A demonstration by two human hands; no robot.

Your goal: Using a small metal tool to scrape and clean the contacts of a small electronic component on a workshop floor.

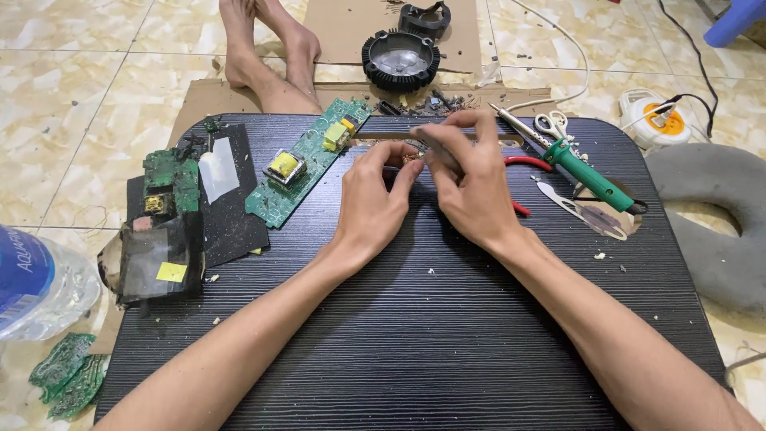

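My left hand (371, 199) and my right hand (471, 179) meet over the far middle of a low black table (415, 335). Between their fingertips sits a small brownish part (411, 159), pinched from both sides. My right hand also holds a thin grey tool or strip (427, 140) angled up to the left. A long green circuit board (307, 164) with yellow components lies just left of my left hand.
A green-handled soldering iron (586, 172), red-handled pliers (527, 164) and scissors (550, 124) lie to the right. Dark sheets and another green board (171, 179) lie left. On the floor: a plastic bottle (36, 287), black round housing (400, 60), power strip (658, 116), grey cushion (718, 215), bare feet (267, 48).
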